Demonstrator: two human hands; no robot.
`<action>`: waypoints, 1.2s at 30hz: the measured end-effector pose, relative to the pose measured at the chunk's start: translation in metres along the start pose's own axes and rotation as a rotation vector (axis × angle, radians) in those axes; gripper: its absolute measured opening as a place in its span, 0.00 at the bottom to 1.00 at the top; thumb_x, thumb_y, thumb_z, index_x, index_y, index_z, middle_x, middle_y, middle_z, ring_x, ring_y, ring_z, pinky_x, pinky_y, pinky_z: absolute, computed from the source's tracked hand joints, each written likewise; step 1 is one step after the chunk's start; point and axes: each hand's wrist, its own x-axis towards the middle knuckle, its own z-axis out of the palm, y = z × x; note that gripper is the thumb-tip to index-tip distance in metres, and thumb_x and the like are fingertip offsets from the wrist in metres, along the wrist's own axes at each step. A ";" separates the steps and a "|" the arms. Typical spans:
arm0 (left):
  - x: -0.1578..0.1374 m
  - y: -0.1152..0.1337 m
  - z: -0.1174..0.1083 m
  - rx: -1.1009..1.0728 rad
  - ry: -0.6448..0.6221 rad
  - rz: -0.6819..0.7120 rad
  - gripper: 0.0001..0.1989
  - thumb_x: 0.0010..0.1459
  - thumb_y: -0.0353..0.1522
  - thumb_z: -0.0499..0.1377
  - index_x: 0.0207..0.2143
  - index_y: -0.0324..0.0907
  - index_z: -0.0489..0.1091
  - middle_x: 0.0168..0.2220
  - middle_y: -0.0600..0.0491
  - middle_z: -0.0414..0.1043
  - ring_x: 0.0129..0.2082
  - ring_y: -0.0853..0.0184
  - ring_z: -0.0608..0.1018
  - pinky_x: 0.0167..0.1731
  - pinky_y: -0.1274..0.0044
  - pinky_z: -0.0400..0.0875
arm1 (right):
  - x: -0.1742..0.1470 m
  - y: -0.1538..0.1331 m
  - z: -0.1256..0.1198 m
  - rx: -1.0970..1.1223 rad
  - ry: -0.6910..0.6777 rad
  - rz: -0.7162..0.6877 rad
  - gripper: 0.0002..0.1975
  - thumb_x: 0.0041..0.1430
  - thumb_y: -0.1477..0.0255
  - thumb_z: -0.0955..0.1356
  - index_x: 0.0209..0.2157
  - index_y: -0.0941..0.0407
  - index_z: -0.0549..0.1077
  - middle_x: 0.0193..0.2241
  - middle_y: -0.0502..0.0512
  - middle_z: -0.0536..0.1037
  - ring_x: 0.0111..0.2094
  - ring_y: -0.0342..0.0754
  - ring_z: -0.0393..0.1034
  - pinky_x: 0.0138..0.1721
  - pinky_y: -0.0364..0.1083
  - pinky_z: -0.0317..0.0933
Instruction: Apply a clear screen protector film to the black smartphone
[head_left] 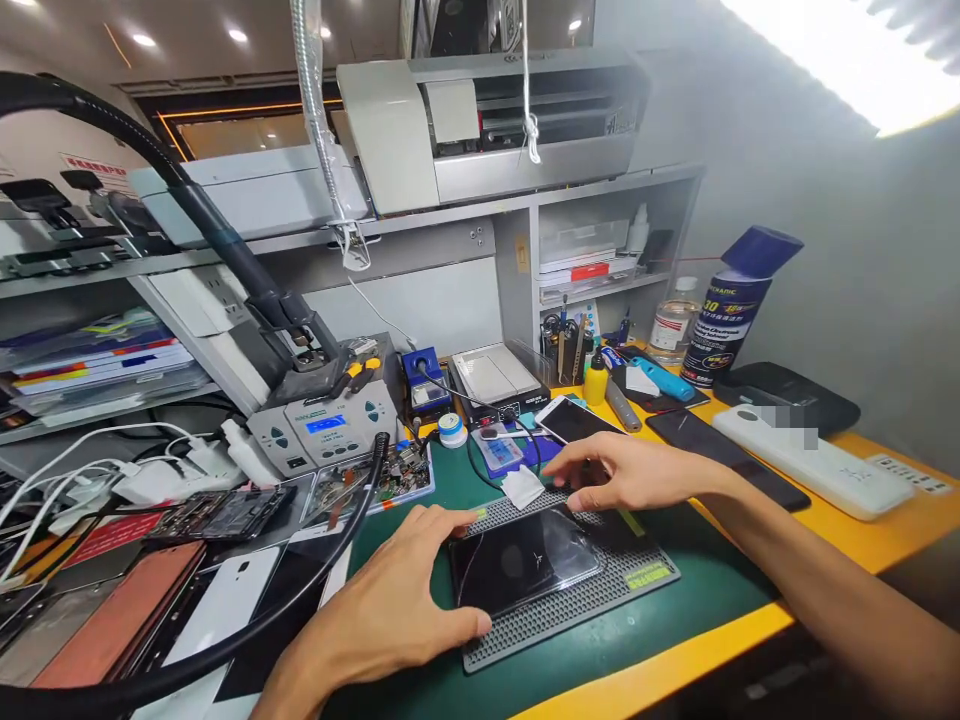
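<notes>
A black smartphone [517,560] lies face up on a grey perforated mat [555,620], its glossy glass catching reflections and a small bright crack-like mark. My left hand [397,590] spans the phone's left end, with fingers at the far edge and thumb at the near edge. Above the far right part of the phone is my right hand [615,475], its thumb and fingers apart and nothing between them. The right thumb tip is close to the phone's far edge; whether it touches I cannot tell. A crumpled white tissue [523,487] lies just beyond the mat.
A black hose [330,560] curves across the left front, over several phones and panels. Behind stand a rework station [322,425] and a parts tray [405,475]. A spray can [724,325], a yellow bottle [595,378] and a white power bank [810,460] are at right.
</notes>
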 end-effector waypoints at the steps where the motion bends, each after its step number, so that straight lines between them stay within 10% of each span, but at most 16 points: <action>1: -0.001 0.002 0.001 0.028 0.000 0.004 0.38 0.50 0.40 0.68 0.63 0.57 0.61 0.60 0.52 0.65 0.61 0.54 0.66 0.61 0.63 0.61 | -0.002 0.001 0.000 -0.003 -0.029 0.000 0.25 0.55 0.58 0.72 0.52 0.54 0.76 0.45 0.55 0.80 0.39 0.51 0.73 0.36 0.44 0.63; 11: -0.002 0.003 0.004 0.061 0.054 -0.011 0.27 0.59 0.38 0.61 0.61 0.56 0.62 0.54 0.53 0.69 0.53 0.60 0.73 0.55 0.69 0.68 | -0.013 -0.004 0.012 -0.153 -0.151 0.020 0.46 0.45 0.55 0.76 0.65 0.53 0.64 0.58 0.58 0.69 0.56 0.60 0.66 0.54 0.50 0.61; 24: -0.004 0.012 -0.001 0.034 0.017 -0.042 0.36 0.51 0.39 0.68 0.62 0.56 0.61 0.55 0.54 0.68 0.55 0.59 0.71 0.56 0.69 0.67 | -0.015 -0.005 0.024 -0.214 -0.146 0.046 0.44 0.48 0.60 0.73 0.67 0.49 0.59 0.55 0.58 0.67 0.54 0.59 0.67 0.50 0.50 0.63; 36: 0.002 0.006 0.003 0.043 0.075 -0.035 0.24 0.58 0.36 0.62 0.57 0.50 0.65 0.50 0.51 0.70 0.51 0.60 0.73 0.51 0.69 0.69 | -0.014 -0.007 0.024 -0.205 -0.162 0.048 0.44 0.49 0.62 0.73 0.67 0.48 0.58 0.55 0.57 0.66 0.53 0.57 0.66 0.51 0.50 0.63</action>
